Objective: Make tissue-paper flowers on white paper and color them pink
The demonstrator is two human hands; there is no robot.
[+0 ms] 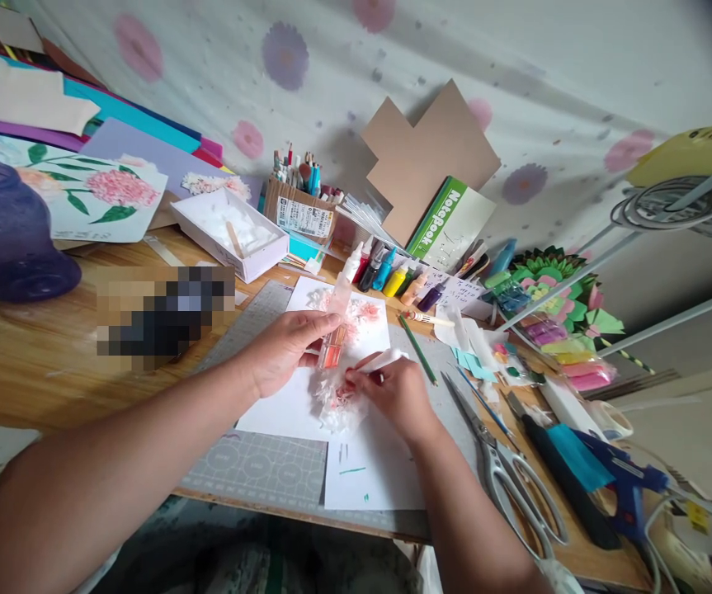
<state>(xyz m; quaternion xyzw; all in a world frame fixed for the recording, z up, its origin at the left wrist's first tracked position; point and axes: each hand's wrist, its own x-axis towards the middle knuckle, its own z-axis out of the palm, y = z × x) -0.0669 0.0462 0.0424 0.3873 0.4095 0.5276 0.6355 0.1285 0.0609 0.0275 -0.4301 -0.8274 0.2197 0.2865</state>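
The left hand (287, 351) is closed around a clear pinkish tube (332, 351), upright but tilted, with orange showing at its lower end. The right hand (396, 396), near it, pinches a white stick (386, 360), fingertips at a ruffled white and pink flower (338, 403). This flower lies on white paper (287, 412), with more ruffled blooms (365, 315) just beyond it. A second sheet (368, 478), marked with green strokes, lies nearer the person.

Under the papers is a grey cutting mat (250, 466) on a wooden surface (15, 355). To its right are a green pencil (418, 349), large scissors (516, 487) and a blue glue gun (624, 478). On the left stand a purple jar (6, 235) and a blurred-out dark thing (167, 313) that cannot be made out.

Along the back are a white box (232, 235) holding white material, a carton (299, 210) of brushes and pencils, and a row of colored bottles (386, 268). A green and white notebook (451, 223) leans against brown cardboard (426, 157). Behind hangs a pale curtain (200, 74) with pink and purple flowers; thin metal rods (615, 247) cross the right side.
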